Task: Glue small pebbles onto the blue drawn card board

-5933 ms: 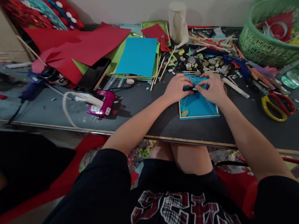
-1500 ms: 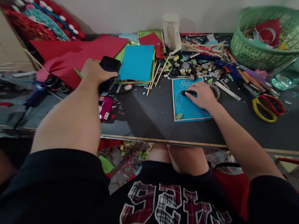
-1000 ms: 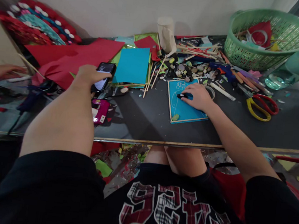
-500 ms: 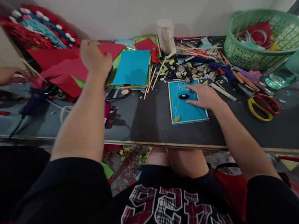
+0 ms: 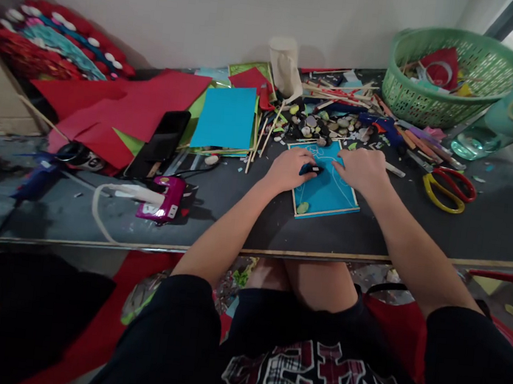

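A blue card (image 5: 325,193) with thin wooden strips along its edges and white line drawing lies on the dark table before me. My left hand (image 5: 290,170) reaches over its left edge, with thumb and fingers closed around the left end of a glossy black stone (image 5: 312,170). Over the card's upper right side, my right hand (image 5: 363,169) rests with its fingers slightly bent and apart, holding nothing I can see. A small green stone (image 5: 302,208) sits in the card's lower left corner.
Behind the card are loose pebbles (image 5: 310,122), sticks and a blue glue gun (image 5: 380,124). Scissors (image 5: 444,190), a green basket (image 5: 431,103) and a bottle (image 5: 487,128) stand right. Left are coloured sheets (image 5: 225,118), a phone (image 5: 168,137), a purple power adapter (image 5: 168,198) and another glue gun (image 5: 38,178).
My left hand has come from above the red paper at the left to the black stone on the card. My right hand has shifted slightly right. Another person's hand has left the table's left end.
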`<action>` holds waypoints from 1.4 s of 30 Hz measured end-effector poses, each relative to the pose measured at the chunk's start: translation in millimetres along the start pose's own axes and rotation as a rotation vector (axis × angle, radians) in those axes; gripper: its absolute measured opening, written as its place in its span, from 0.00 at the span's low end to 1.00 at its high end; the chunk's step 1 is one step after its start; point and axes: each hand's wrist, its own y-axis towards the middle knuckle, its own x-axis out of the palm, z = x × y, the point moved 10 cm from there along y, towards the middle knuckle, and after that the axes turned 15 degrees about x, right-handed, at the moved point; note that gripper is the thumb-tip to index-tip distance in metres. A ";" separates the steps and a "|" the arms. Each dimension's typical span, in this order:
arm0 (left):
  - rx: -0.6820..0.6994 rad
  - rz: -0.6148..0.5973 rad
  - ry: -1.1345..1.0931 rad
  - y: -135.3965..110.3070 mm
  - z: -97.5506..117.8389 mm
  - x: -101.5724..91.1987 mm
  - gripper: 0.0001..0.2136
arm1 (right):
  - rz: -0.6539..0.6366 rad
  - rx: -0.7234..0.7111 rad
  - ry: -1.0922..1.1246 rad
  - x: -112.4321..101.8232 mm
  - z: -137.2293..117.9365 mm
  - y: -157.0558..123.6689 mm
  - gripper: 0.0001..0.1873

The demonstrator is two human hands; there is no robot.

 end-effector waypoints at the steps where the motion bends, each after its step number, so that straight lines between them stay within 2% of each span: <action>1: 0.032 0.024 -0.002 -0.3 1.5 0.1 0.13 | 0.019 0.002 0.007 -1.9 -2.0 -2.3 0.23; 4: 0.085 0.101 -0.013 -1.7 3.4 -0.2 0.13 | 0.036 -0.019 0.014 -2.5 -12.6 -8.9 0.23; 8: 0.035 0.177 -0.046 -3.5 -4.7 2.1 0.11 | -0.029 -0.024 0.011 7.0 -20.9 -9.0 0.23; 11: 0.035 0.205 -0.094 -2.5 -7.5 3.4 0.09 | -0.037 0.016 0.004 9.9 -13.8 -2.8 0.23; 18: 0.016 0.181 -0.141 1.8 -10.3 3.7 0.16 | 0.002 0.208 0.065 5.5 14.4 9.7 0.20; 22: -0.030 0.344 -0.263 -2.7 -21.6 -5.2 0.13 | 0.011 0.261 0.107 4.9 25.7 16.2 0.17; 25: -0.020 0.470 -0.317 -7.4 -27.9 -10.4 0.10 | 0.080 0.335 0.163 1.5 41.4 17.7 0.17; 27: 0.004 0.519 -0.338 -9.2 -28.9 -12.2 0.13 | 0.155 0.288 0.266 -1.5 40.8 16.9 0.23; 32: 0.053 0.544 -0.350 -9.2 -26.9 -14.6 0.25 | 0.350 -0.252 0.621 -8.1 -5.5 4.9 0.31; 34: 0.057 0.534 -0.344 -8.6 -26.3 -14.6 0.28 | 0.348 -0.367 0.713 -1.9 -16.4 4.5 0.30; 38: 0.065 0.527 -0.368 -8.2 -24.3 -13.6 0.34 | 0.270 -0.400 0.838 7.6 -23.0 8.7 0.26; 42: 0.075 0.569 -0.387 -10.8 -22.8 -16.7 0.36 | 0.187 -0.247 0.798 6.8 -20.9 5.3 0.33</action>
